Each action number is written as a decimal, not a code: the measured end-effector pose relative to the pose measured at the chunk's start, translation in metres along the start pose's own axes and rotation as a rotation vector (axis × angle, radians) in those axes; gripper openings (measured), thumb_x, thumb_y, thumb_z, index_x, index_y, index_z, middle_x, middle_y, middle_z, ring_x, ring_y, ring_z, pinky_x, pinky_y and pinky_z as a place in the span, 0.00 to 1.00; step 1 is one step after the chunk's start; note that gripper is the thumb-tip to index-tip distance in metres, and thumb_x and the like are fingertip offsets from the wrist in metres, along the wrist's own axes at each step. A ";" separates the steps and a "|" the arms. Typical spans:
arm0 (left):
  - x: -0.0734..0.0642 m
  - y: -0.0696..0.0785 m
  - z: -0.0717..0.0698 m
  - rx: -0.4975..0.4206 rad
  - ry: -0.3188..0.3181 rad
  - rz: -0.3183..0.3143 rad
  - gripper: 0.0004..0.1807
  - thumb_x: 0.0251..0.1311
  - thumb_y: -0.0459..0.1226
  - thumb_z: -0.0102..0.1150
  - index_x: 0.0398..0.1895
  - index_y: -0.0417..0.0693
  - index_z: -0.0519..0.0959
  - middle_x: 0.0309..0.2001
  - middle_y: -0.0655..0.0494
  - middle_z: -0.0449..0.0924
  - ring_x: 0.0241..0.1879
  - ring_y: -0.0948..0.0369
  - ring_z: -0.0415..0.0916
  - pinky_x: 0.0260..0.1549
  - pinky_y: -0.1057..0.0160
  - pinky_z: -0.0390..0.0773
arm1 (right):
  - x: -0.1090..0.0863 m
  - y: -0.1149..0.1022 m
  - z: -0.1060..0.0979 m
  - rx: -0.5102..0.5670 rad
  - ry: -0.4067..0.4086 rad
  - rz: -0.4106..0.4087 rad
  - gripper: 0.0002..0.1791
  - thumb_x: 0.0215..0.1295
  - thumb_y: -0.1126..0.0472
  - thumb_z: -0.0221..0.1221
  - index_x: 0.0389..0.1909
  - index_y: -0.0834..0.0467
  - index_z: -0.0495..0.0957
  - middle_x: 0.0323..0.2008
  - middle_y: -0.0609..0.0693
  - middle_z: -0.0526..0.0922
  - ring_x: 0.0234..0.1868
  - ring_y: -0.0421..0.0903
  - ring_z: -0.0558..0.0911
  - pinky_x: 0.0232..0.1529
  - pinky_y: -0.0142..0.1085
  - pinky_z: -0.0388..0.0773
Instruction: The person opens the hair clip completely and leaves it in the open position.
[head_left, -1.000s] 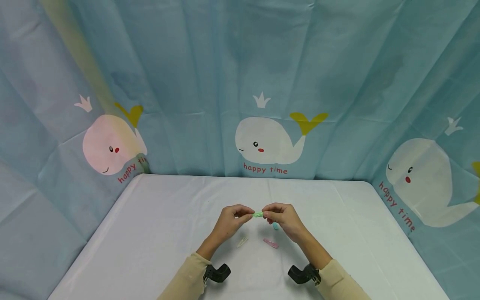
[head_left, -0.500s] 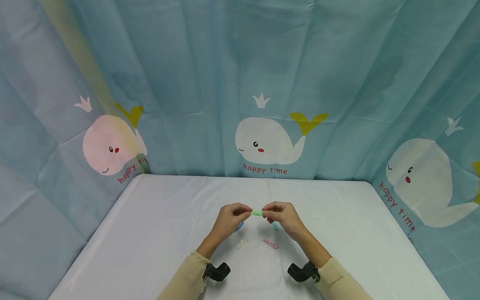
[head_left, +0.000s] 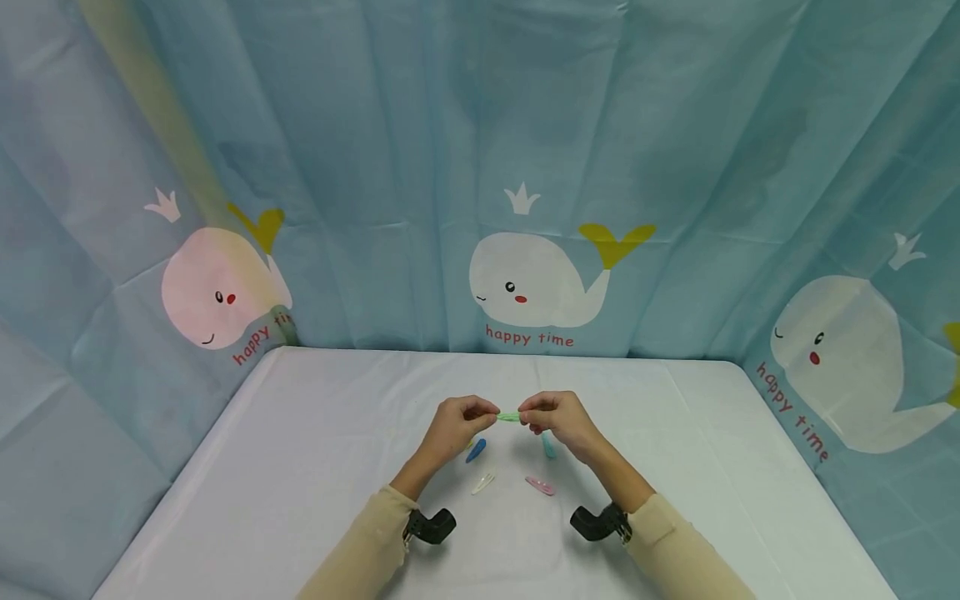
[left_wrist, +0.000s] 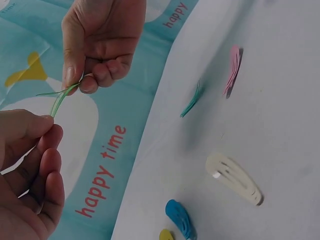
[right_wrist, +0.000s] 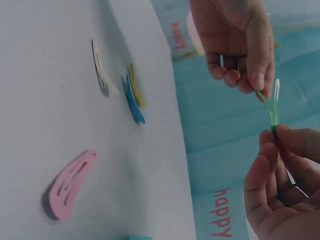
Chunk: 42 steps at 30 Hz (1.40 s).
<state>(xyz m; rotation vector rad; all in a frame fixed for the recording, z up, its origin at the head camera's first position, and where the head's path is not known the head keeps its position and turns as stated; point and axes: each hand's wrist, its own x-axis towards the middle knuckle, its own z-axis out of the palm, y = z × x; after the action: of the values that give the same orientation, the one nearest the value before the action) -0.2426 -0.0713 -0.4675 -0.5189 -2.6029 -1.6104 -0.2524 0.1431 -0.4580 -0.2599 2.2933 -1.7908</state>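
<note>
A light green snap hair clip (head_left: 508, 417) is held above the table between both hands. My left hand (head_left: 453, 427) pinches one end of it between thumb and index finger. At the other end my right hand (head_left: 561, 421) pinches it the same way. In the right wrist view the green hair clip (right_wrist: 272, 111) is spread into two separate strips; the left fingers hold one strip, while the other sticks up free. Both pinched ends are partly hidden by fingertips.
On the white table (head_left: 315, 483) lie a blue hair clip (head_left: 476, 451), a yellow one (right_wrist: 136, 86) beside it, a cream hair clip (head_left: 483, 483), a pink hair clip (head_left: 540, 486) and a teal hair clip (head_left: 549, 447). A whale-print curtain (head_left: 375, 275) hangs behind.
Both hands and the green hair clip have moved slightly away from me and to the left. The blue hair clip has come out from behind the left hand, and more of the teal one shows.
</note>
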 end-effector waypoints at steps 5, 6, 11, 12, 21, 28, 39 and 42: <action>0.009 -0.005 -0.004 0.013 -0.013 -0.059 0.06 0.61 0.35 0.63 0.37 0.44 0.86 0.35 0.51 0.86 0.31 0.64 0.75 0.32 0.69 0.75 | 0.014 -0.002 0.003 -0.036 0.009 0.023 0.10 0.62 0.63 0.63 0.37 0.67 0.83 0.27 0.51 0.84 0.29 0.48 0.79 0.34 0.33 0.78; 0.011 -0.008 -0.004 0.019 -0.012 -0.077 0.06 0.61 0.36 0.63 0.38 0.44 0.86 0.35 0.52 0.86 0.31 0.64 0.75 0.32 0.69 0.75 | 0.016 -0.002 0.003 -0.040 0.013 0.031 0.09 0.62 0.63 0.63 0.37 0.66 0.84 0.27 0.51 0.84 0.28 0.47 0.79 0.34 0.33 0.78; 0.021 -0.020 -0.004 0.043 0.005 -0.163 0.06 0.61 0.36 0.63 0.37 0.44 0.85 0.35 0.52 0.85 0.31 0.63 0.74 0.32 0.68 0.73 | 0.031 0.002 0.009 -0.056 0.035 0.066 0.08 0.61 0.65 0.63 0.36 0.67 0.84 0.27 0.51 0.85 0.25 0.43 0.78 0.32 0.32 0.77; 0.023 -0.023 -0.003 0.048 0.008 -0.180 0.06 0.61 0.36 0.63 0.37 0.44 0.85 0.35 0.52 0.85 0.31 0.63 0.74 0.32 0.68 0.73 | 0.033 0.004 0.011 -0.061 0.040 0.075 0.08 0.61 0.65 0.63 0.35 0.67 0.84 0.26 0.50 0.85 0.25 0.43 0.78 0.31 0.32 0.77; 0.033 -0.041 -0.004 0.087 0.016 -0.280 0.06 0.60 0.36 0.63 0.36 0.43 0.85 0.33 0.52 0.85 0.30 0.62 0.73 0.31 0.66 0.72 | 0.058 0.020 0.025 -0.104 0.063 0.110 0.05 0.59 0.65 0.65 0.33 0.64 0.85 0.25 0.49 0.85 0.24 0.41 0.78 0.29 0.32 0.77; 0.040 -0.053 -0.005 0.120 0.009 -0.362 0.06 0.60 0.36 0.64 0.36 0.43 0.85 0.35 0.51 0.83 0.31 0.60 0.72 0.31 0.65 0.73 | 0.072 0.025 0.035 -0.159 0.077 0.152 0.04 0.59 0.67 0.64 0.32 0.64 0.85 0.24 0.49 0.83 0.23 0.41 0.77 0.27 0.31 0.76; 0.044 -0.053 -0.001 0.245 0.029 -0.427 0.03 0.57 0.33 0.64 0.31 0.42 0.85 0.30 0.50 0.82 0.28 0.60 0.72 0.28 0.67 0.71 | 0.084 0.036 0.049 -0.282 0.081 0.159 0.03 0.57 0.68 0.64 0.28 0.64 0.84 0.17 0.47 0.77 0.18 0.39 0.72 0.20 0.29 0.70; 0.046 -0.054 0.000 0.267 0.037 -0.436 0.03 0.57 0.33 0.65 0.30 0.42 0.85 0.30 0.51 0.83 0.28 0.60 0.73 0.28 0.67 0.70 | 0.086 0.035 0.052 -0.313 0.080 0.147 0.03 0.57 0.69 0.64 0.26 0.64 0.84 0.15 0.47 0.77 0.17 0.39 0.72 0.19 0.29 0.69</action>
<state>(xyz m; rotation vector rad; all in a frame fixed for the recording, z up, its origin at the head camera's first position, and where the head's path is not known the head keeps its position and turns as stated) -0.3021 -0.0814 -0.5041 0.1007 -2.9832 -1.2977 -0.3208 0.0801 -0.5097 -0.0677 2.5709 -1.3941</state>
